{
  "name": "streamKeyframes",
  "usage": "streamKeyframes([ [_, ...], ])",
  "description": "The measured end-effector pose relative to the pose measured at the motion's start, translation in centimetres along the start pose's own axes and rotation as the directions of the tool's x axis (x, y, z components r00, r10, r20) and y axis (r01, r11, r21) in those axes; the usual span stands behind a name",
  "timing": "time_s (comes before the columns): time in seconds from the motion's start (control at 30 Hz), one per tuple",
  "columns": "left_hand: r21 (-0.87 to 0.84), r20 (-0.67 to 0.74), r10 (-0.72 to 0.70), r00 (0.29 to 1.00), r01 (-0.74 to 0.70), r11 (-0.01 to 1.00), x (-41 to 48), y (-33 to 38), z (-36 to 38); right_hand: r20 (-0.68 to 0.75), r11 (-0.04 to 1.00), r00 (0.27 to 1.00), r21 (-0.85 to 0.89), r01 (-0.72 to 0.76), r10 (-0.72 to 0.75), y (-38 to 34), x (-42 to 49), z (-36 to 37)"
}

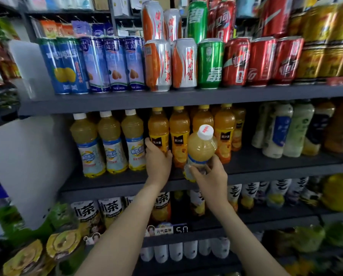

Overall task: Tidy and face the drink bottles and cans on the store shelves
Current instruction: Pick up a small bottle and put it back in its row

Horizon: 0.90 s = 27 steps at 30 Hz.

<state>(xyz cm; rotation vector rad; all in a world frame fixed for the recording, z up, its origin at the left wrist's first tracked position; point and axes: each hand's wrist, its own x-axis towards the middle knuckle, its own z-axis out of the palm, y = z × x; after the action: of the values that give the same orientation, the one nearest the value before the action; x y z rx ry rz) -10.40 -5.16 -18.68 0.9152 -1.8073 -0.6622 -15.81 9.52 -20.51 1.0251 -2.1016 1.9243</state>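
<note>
pale juice bottle [201, 148] with a white cap is sitting in the right hand [211, 177], leaning a little to the right and held in the air just in front of the middle shelf [286, 166]. the right hand is gripping it low down, fingers curling round the label and base. behind it a row of orange juice bottles [223, 134] with yellow caps is standing upright on that shelf. the left hand [158, 161] is clasping the lower half of the leftmost orange bottle [158, 132], thumb on its left side and fingers on its right. the two hands are working close beside each other without touching.

left of them three more pale bottles [110, 144] with white caps are standing side by side, labels facing out. further right on the same shelf milky bottles [286, 132] are crowding together, too blurred to read.

on the shelf above, cans are lining the front edge: blue cans [90, 64], white-and-orange cans [170, 64], a green can [210, 63], red cans [262, 60] and yellow cans [322, 56], with a second layer stacked on top from the white-and-orange ones rightward. below the arms, tea bottles [98, 212] with large black characters are standing on a lower shelf, and a price tag [167, 230] is showing 50.
</note>
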Motion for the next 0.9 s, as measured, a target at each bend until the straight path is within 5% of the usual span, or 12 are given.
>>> streamKeyframes([
  [0.27,-0.089,0.003,0.019,1.0,-0.019,0.996,-4.2,0.0,-5.1,0.039,1.0,0.999,0.013,-0.003,0.002,-0.8,0.2,1.9],
  [0.53,-0.189,-0.071,-0.026,0.997,0.012,0.982,-5.4,-1.2,-13.7,0.139,0.982,0.99,-0.187,0.028,-0.001,-3.1,2.0,8.1],
  [0.9,-0.073,0.035,-0.133,0.99,0.135,0.988,-5.6,-3.1,-16.8,0.161,0.963,0.986,-0.271,0.008,0.037,-3.8,3.5,12.8],
])
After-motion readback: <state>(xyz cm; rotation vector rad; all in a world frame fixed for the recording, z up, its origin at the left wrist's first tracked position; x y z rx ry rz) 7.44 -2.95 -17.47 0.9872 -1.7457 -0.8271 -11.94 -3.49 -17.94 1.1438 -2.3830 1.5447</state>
